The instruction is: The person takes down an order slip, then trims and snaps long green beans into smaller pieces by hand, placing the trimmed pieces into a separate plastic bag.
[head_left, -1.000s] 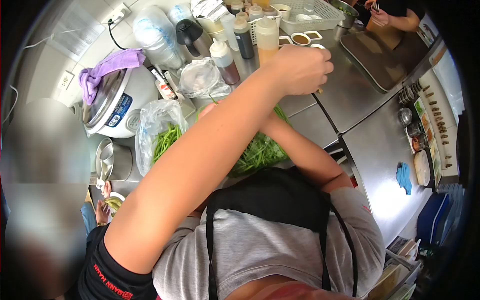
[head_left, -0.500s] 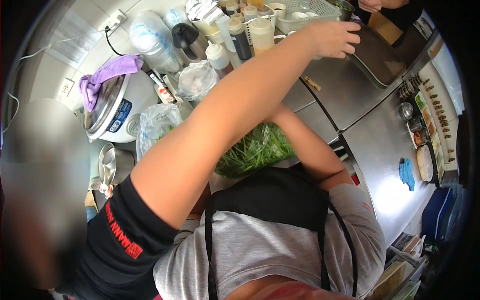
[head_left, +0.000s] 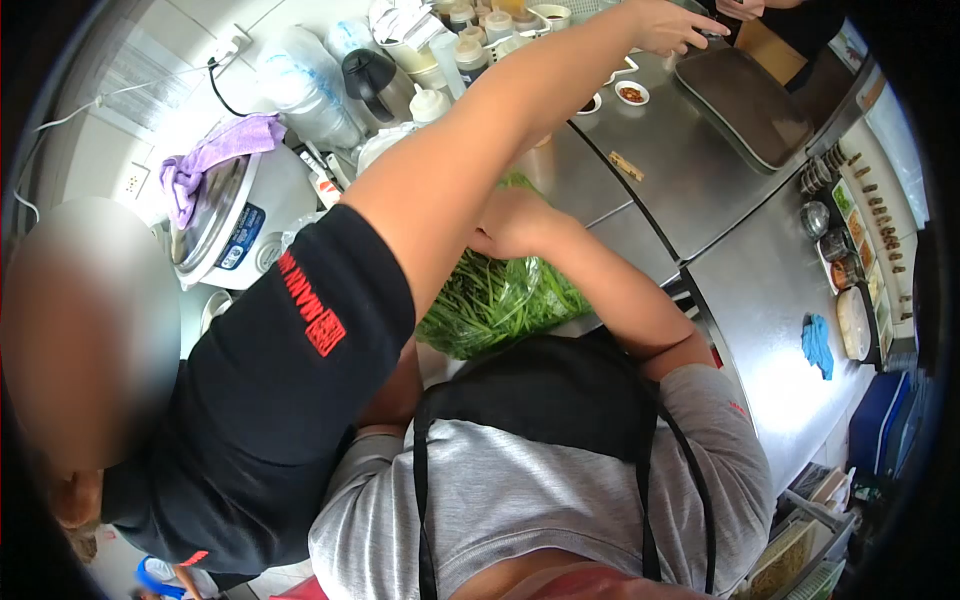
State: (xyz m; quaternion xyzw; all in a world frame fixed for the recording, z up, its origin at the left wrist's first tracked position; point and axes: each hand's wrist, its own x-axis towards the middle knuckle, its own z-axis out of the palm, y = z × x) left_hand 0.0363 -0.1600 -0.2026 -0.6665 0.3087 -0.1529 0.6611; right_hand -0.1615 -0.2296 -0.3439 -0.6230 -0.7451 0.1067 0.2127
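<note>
A clear plastic bag of long green leafy stalks (head_left: 500,310) lies on the counter right in front of my black apron. Over the upper part of the greens is my right hand (head_left: 513,222), its wrist bent and its fingers curled inward and closed. What they hold is hidden, since a co-worker's bare arm (head_left: 500,110) cuts across in front. My left forearm (head_left: 395,390) shows only in part behind the co-worker's black sleeve (head_left: 310,310), and my left hand is out of sight there.
The co-worker's hand (head_left: 670,27) reaches toward a dark tray (head_left: 745,105). A small sauce dish (head_left: 631,93) and a wooden clothespin (head_left: 627,165) sit on the steel counter. Leftward stand a rice cooker (head_left: 245,215) with a purple cloth (head_left: 215,160) and a thermal jug (head_left: 375,85). A blue cloth (head_left: 816,347) lies right.
The co-worker's arm has shifted up and farther across the counter, uncovering sauce dishes. My right hand, mostly covered before, now shows above the greens.
</note>
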